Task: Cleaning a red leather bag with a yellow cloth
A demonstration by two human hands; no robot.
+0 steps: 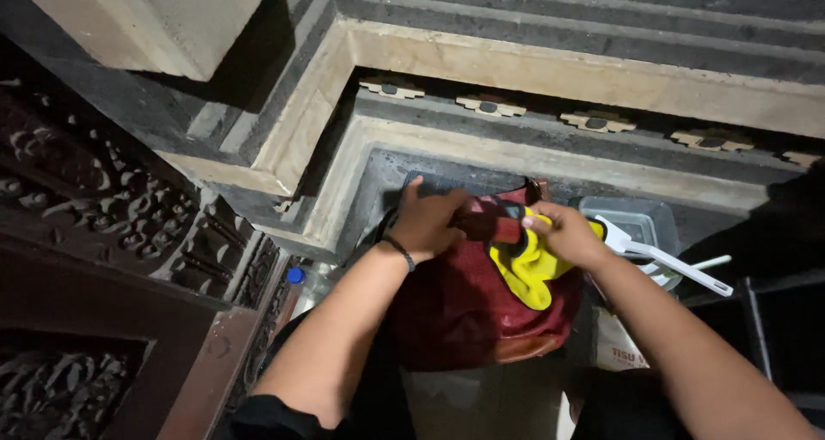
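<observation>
A dark red bag (468,307) sits below me against a stone step. My left hand (427,219), with a dark band at the wrist, grips the bag's upper edge on the left. My right hand (567,232) holds a yellow cloth (528,272) at the bag's opening; the cloth hangs partly down over the bag's front. A white plastic handle (666,262) juts out to the right from behind my right hand.
A clear plastic container (632,219) stands behind the bag on the right. A bottle with a blue cap (296,276) lies to the left. Carved dark wooden panel (103,234) fills the left side; stepped stone mouldings (533,70) rise behind. A white packet (619,350) lies under my right forearm.
</observation>
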